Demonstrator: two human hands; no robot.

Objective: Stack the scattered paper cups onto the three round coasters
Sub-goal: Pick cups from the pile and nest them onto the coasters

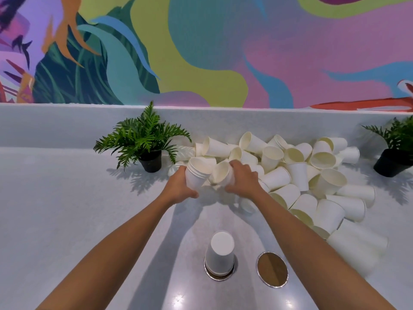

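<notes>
A heap of white paper cups point(297, 173) lies scattered across the back and right of the pale counter. My left hand point(178, 186) grips a short nested stack of cups point(197, 173), its mouth tilted up to the right. My right hand point(242, 177) holds a single cup point(222, 173) right beside that stack, rim toward it. Near me, one cup stands upside down point(220, 253) on a round cork coaster point(218, 276) with a silver rim. A second round coaster point(272, 270) to its right is bare. A third coaster is not in view.
A small fern in a black pot point(148, 151) stands left of the heap, and another potted plant point(393, 157) sits at the far right. A low white ledge point(67, 126) and a colourful mural wall close off the back.
</notes>
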